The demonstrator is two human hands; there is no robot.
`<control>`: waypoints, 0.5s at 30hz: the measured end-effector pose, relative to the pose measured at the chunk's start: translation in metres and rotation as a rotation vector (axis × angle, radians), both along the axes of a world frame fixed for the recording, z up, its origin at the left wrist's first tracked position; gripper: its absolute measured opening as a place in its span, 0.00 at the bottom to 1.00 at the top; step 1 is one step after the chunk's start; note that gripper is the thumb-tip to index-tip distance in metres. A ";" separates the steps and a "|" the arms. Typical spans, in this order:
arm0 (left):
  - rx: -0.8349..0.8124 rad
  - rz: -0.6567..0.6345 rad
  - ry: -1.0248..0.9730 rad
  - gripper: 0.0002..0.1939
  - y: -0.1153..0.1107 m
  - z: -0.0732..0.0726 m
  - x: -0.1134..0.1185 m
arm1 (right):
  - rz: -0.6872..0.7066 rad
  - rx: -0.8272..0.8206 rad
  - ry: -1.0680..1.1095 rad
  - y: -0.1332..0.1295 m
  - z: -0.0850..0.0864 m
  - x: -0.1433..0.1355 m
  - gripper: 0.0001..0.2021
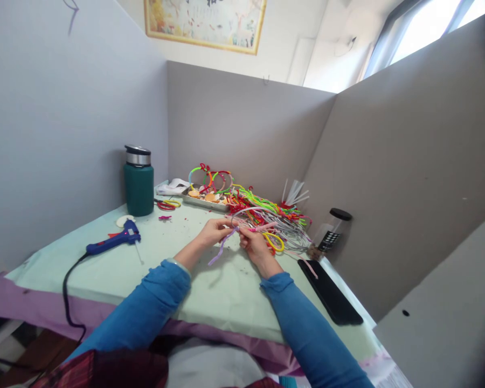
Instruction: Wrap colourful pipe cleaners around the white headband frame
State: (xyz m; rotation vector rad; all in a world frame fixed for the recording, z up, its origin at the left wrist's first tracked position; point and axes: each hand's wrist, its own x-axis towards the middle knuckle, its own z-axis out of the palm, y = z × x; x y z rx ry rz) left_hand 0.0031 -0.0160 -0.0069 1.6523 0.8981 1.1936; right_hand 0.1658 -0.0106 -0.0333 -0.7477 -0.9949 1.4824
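Note:
My left hand (217, 230) and my right hand (256, 247) meet over the middle of the table, both with fingers pinched. A purple pipe cleaner (222, 249) runs between the fingertips, and its loose end hangs down below my left hand. From the fingers of my right hand a pink pipe cleaner (267, 227) sticks out to the right. A thin pale arc rises just behind the fingertips; whether I hold it is unclear. Beside my right hand lies a yellow loop (275, 243). The exact spot where the strands join is covered by my fingers.
A heap of coloured pipe cleaners (283, 215) lies behind my hands, next to a metal tray (204, 202) with decorated hoops (220, 180). Left are a green bottle (139, 188), scissors (167, 205) and a corded blue glue gun (115, 238). Right are a clear jar (331, 231) and black slab (331, 293).

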 end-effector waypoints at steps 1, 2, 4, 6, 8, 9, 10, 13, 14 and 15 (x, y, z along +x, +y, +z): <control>0.006 -0.008 0.003 0.21 0.001 0.000 -0.001 | 0.024 -0.013 0.016 0.000 0.000 0.001 0.13; 0.014 -0.013 0.007 0.21 0.001 0.000 -0.001 | 0.046 -0.023 0.028 0.001 0.000 0.001 0.12; 0.027 -0.010 0.011 0.21 0.002 -0.001 -0.002 | 0.080 -0.036 0.043 0.002 0.000 0.002 0.12; 0.026 -0.007 0.000 0.20 0.003 0.000 -0.002 | 0.107 -0.044 0.042 0.002 -0.001 0.003 0.12; 0.018 -0.010 -0.009 0.19 0.003 0.000 -0.001 | 0.123 -0.043 0.028 0.002 -0.002 0.003 0.12; 0.016 -0.009 -0.005 0.18 0.003 0.000 -0.001 | 0.125 -0.038 0.017 0.002 -0.002 0.002 0.12; 0.018 -0.006 0.004 0.18 0.003 0.000 -0.001 | 0.122 -0.029 0.003 0.002 -0.002 0.002 0.12; 0.032 0.007 0.029 0.17 0.003 -0.001 -0.001 | 0.096 0.011 -0.043 0.002 -0.003 0.001 0.13; 0.032 0.010 0.031 0.17 0.003 -0.002 0.000 | 0.084 0.029 -0.059 0.002 -0.004 0.000 0.13; 0.030 0.015 0.030 0.17 0.004 -0.003 0.000 | 0.070 0.050 -0.078 0.002 -0.004 0.000 0.13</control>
